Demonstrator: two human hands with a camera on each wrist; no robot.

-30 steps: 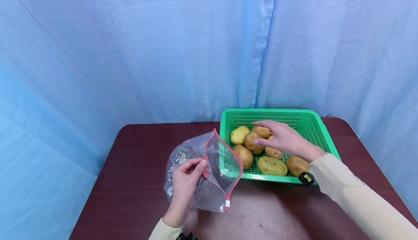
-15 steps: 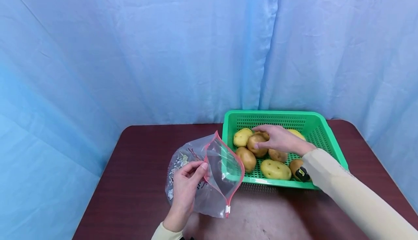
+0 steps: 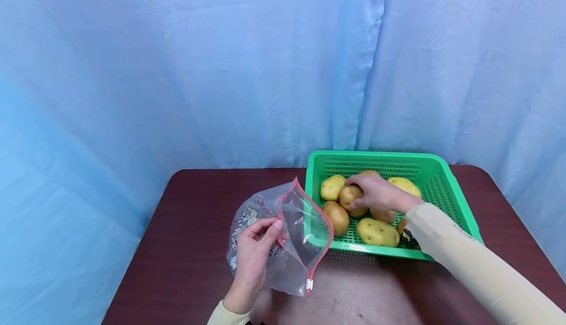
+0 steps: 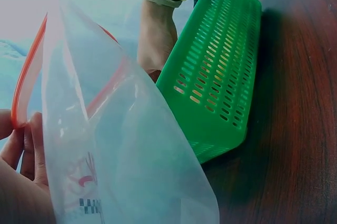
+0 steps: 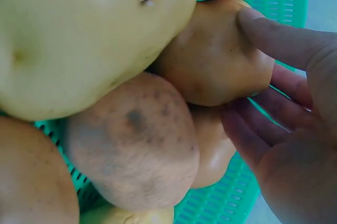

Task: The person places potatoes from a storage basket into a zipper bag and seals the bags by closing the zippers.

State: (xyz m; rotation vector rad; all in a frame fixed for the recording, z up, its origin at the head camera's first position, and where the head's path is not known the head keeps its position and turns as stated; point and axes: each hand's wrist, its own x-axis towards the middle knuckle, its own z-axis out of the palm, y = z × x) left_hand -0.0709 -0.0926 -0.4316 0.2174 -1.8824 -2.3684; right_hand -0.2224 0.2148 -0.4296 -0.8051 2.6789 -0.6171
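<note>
My left hand (image 3: pixel 252 256) pinches the red rim of a clear slider zip bag (image 3: pixel 287 273) between thumb and fingers. The bag's mouth gapes toward the basket, its white slider (image 3: pixel 309 284) at the near corner. Inside the green plastic basket (image 3: pixel 376 154), my right hand (image 3: pixel 384 192) grips a brown potato (image 3: pixel 351 197). In the right wrist view the thumb lies on one side of that potato (image 5: pixel 216 50), with the fingers around the other. A paler, spotted potato (image 5: pixel 137 134) sits close beside it.
Several other potatoes lie in the basket, among them a yellow potato (image 3: pixel 378 231) by the near wall and another yellow potato (image 3: pixel 332 187) at the left. The dark red table (image 3: pixel 185 246) ends at a blue curtain (image 3: pixel 265 69).
My right hand has come down from over the potatoes and closed round a brown potato. My left hand keeps its pinch on the bag's rim; the whole view has shifted slightly.
</note>
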